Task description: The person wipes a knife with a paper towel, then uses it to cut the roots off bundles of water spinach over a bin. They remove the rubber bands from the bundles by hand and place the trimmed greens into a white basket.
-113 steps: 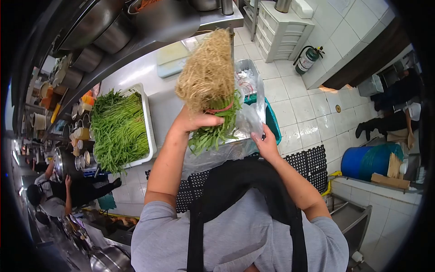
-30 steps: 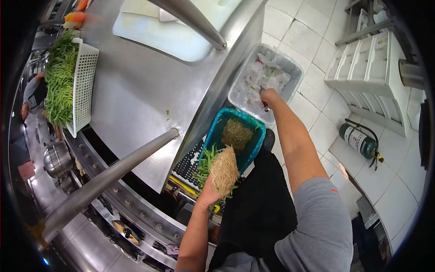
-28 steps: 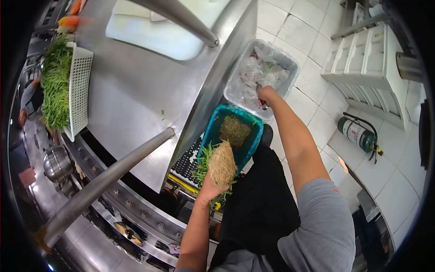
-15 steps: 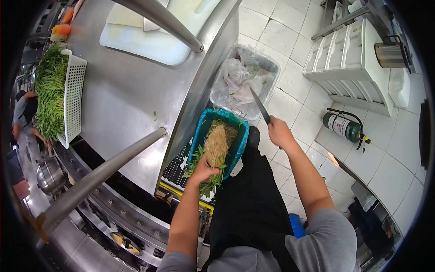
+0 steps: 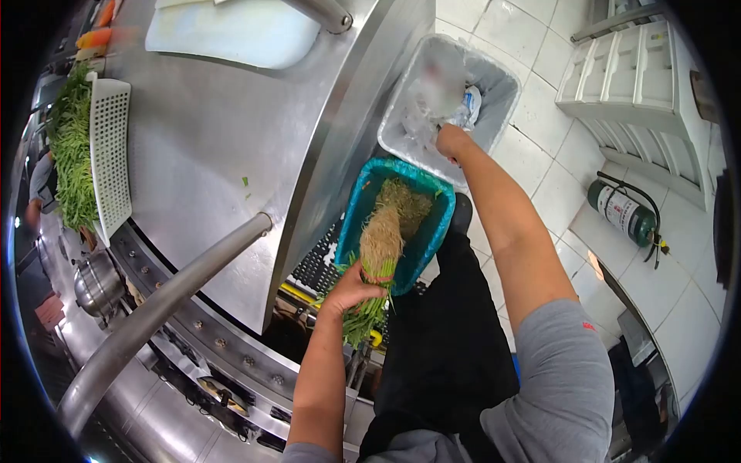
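Observation:
A bundle of greens with pale stringy roots (image 5: 382, 239) is gripped in my left hand (image 5: 352, 291), its roots pointing away over a teal-lined bin (image 5: 444, 220). A red band circles the stems beside my fingers. My right hand (image 5: 453, 143) is closed above the near part of a grey bin (image 5: 494, 104) that contains clear plastic. The knife from the earlier frame cannot be made out now. More roots lie inside the teal-lined bin.
On the steel table (image 5: 208, 147) stand a white perforated basket (image 5: 113, 147) of greens and a white cutting board (image 5: 231, 35). A metal post (image 5: 177, 297) crosses at left. A fire extinguisher (image 5: 627, 212) and white drawers (image 5: 625, 73) are at right. Part of another person shows far left.
My right hand has moved up and left to the grey bin, and the knife has gone from view. The plastic in that bin has shifted. My left hand still holds the bundle.

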